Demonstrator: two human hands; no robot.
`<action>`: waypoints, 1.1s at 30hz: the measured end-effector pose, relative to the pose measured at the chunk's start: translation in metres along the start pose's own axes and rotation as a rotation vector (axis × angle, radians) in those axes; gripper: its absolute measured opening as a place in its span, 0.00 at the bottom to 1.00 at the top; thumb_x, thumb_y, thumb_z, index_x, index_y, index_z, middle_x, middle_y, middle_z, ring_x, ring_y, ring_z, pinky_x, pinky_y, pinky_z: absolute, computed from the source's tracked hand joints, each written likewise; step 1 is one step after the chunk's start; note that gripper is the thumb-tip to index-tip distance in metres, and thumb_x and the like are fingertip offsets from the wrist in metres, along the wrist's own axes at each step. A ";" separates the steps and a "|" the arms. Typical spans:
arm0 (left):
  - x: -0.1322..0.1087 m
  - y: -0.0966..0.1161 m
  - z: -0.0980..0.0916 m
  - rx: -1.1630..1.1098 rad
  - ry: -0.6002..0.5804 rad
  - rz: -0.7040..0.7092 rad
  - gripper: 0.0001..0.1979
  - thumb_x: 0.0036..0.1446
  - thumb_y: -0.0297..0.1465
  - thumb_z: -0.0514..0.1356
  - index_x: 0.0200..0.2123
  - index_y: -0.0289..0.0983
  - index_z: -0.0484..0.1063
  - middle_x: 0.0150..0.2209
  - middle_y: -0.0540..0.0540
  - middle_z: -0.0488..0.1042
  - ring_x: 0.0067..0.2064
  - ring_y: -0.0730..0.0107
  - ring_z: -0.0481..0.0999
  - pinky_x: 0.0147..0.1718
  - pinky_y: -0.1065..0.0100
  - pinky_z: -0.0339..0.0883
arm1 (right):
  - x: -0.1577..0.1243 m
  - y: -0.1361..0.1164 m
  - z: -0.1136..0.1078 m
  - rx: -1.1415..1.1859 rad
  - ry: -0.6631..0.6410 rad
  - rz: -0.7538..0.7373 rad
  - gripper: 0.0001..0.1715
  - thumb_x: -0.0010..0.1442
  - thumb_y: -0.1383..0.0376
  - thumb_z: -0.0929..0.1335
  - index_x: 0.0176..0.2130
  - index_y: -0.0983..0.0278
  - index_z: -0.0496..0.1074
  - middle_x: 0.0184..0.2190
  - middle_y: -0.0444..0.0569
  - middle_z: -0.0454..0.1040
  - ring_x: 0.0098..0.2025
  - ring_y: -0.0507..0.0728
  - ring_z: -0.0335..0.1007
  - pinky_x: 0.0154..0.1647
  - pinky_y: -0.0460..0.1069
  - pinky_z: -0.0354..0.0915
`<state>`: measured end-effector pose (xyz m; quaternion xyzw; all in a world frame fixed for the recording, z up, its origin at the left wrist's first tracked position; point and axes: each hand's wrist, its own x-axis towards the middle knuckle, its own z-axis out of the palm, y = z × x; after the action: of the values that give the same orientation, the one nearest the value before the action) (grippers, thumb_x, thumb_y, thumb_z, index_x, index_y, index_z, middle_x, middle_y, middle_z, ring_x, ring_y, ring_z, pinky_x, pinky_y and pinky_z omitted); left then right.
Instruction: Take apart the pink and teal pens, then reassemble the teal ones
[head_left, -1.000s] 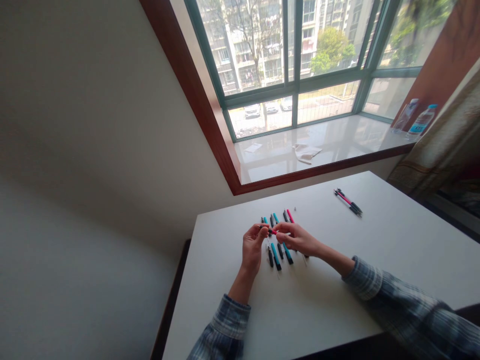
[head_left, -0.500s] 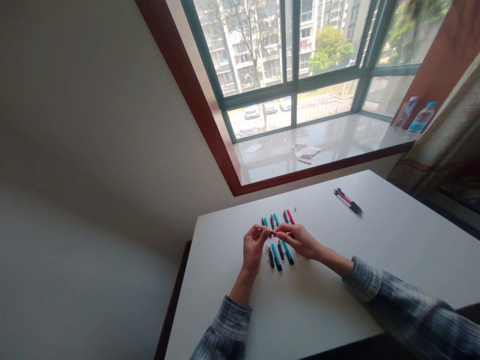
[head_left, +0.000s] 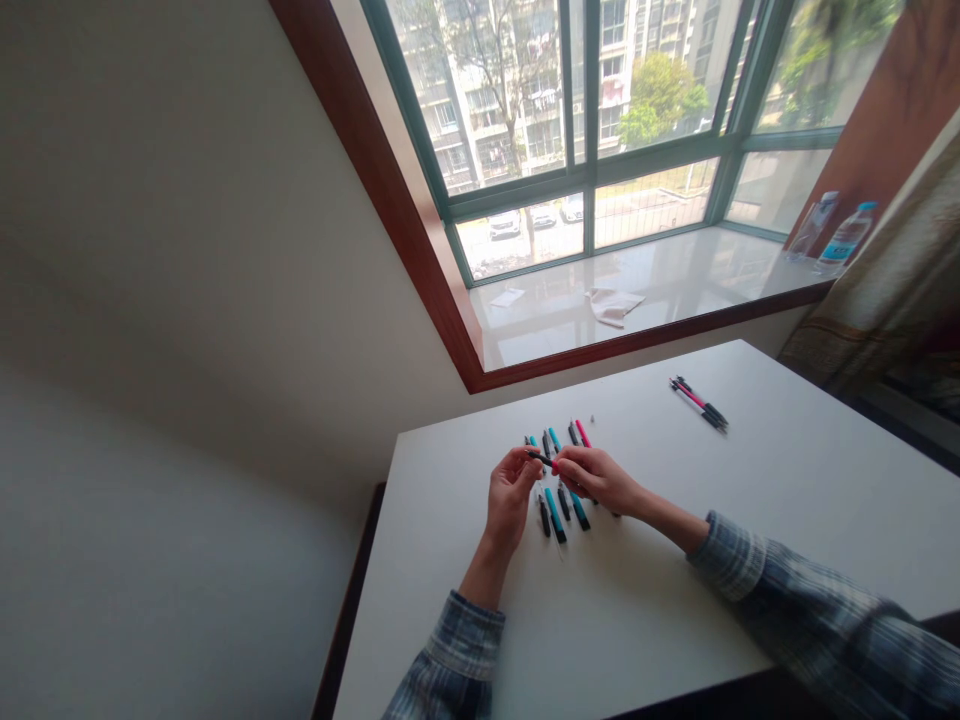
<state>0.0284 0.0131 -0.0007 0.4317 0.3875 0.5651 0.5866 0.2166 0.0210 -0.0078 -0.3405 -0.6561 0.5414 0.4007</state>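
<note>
Between my two hands is a pen (head_left: 543, 459) with a black front part and a pink barrel. My left hand (head_left: 513, 490) is closed at the black end, its thumb and fingertips pinching there. The pink end sits in the closed fingers of my right hand (head_left: 598, 479), which hide most of it. Below and behind the hands lie pen parts in rows: turquoise barrels (head_left: 554, 514), black grip pieces (head_left: 544, 517) and a pink barrel (head_left: 582, 433). Some of them are partly covered by my hands.
Assembled pens (head_left: 699, 404), black and pink, lie together at the right on the white table (head_left: 645, 620). A tiny piece (head_left: 592, 419) rests behind the rows. Beyond the table, the window sill holds a cloth (head_left: 613, 306) and plastic bottles (head_left: 845, 240).
More of the pen's black part now shows between my hands, where the left fingers covered most of it before. Both hands stay in nearly the same place.
</note>
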 end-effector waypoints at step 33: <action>0.001 -0.001 0.003 0.108 -0.021 0.008 0.15 0.53 0.39 0.72 0.37 0.37 0.74 0.30 0.51 0.72 0.33 0.72 0.70 0.37 0.69 0.65 | 0.001 -0.008 -0.003 -0.391 0.183 -0.186 0.13 0.68 0.55 0.70 0.41 0.62 0.75 0.35 0.48 0.76 0.32 0.54 0.70 0.33 0.48 0.64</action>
<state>0.0319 0.0134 -0.0009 0.4700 0.4096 0.5412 0.5643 0.2190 0.0217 0.0001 -0.3973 -0.7379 0.3317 0.4332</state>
